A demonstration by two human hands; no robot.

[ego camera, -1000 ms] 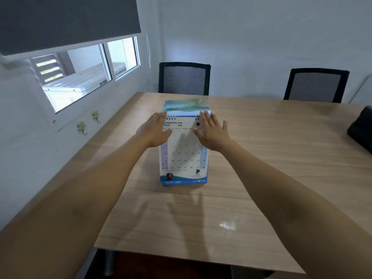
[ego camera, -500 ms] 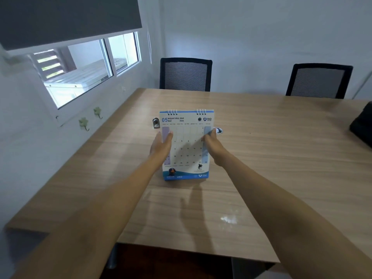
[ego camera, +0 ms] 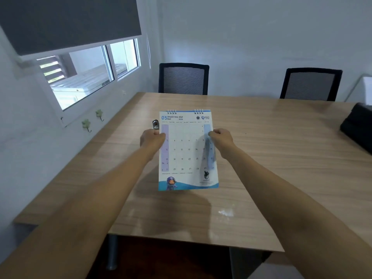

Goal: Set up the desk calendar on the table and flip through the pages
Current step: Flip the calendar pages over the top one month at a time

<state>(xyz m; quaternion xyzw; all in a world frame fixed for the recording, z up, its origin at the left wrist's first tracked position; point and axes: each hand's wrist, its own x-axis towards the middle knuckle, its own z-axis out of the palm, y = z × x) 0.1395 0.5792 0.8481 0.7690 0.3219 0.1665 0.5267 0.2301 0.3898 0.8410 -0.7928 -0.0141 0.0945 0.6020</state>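
A white spiral-bound desk calendar shows its May page, with a blue wave and a cartoon figure along the bottom. It is held up above the wooden table, its face tilted toward me. My left hand grips the calendar's left edge. My right hand grips its right edge at the same height. Both thumbs rest on the front of the page. The calendar's back and stand are hidden.
A small metal object shows just past the calendar's left edge. Two black mesh chairs stand at the far side. A black bag lies at the table's right edge. A window wall with green hooks runs along the left.
The calendar stood on the table with both hands at its top; both hands have since shifted to its side edges and lifted it up toward me.
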